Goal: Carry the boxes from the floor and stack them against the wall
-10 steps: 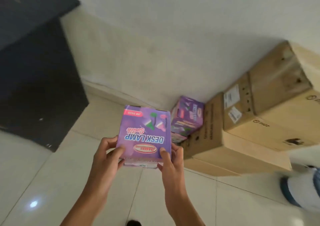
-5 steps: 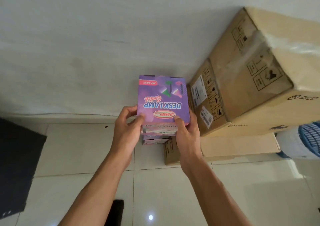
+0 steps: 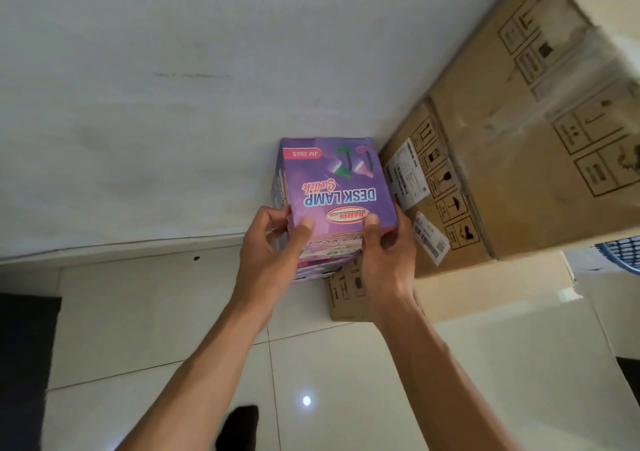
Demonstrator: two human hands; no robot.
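Note:
A purple "DESK LAMP" box (image 3: pixel 332 180) is held between both hands close to the white wall (image 3: pixel 173 104). My left hand (image 3: pixel 273 246) grips its near left edge with the thumb on the top face. My right hand (image 3: pixel 388 256) grips its near right corner the same way. Just beneath it a second purple box (image 3: pixel 318 268) shows only its near edge; the held box sits on or just above it, I cannot tell which. Both purple boxes stand right beside a stack of brown cartons (image 3: pixel 519 145).
The brown cartons rise in a stack at the right, with a flatter carton (image 3: pixel 346 294) at the bottom on the glossy tiled floor (image 3: pixel 156 329). A dark cabinet edge (image 3: pixel 24 364) is at the left. A blue basket (image 3: pixel 623 253) peeks out at the far right.
I have stepped closer to the wall, and the held purple box has come down over the purple box by the wall, tight against the cartons. Both hands keep their grip.

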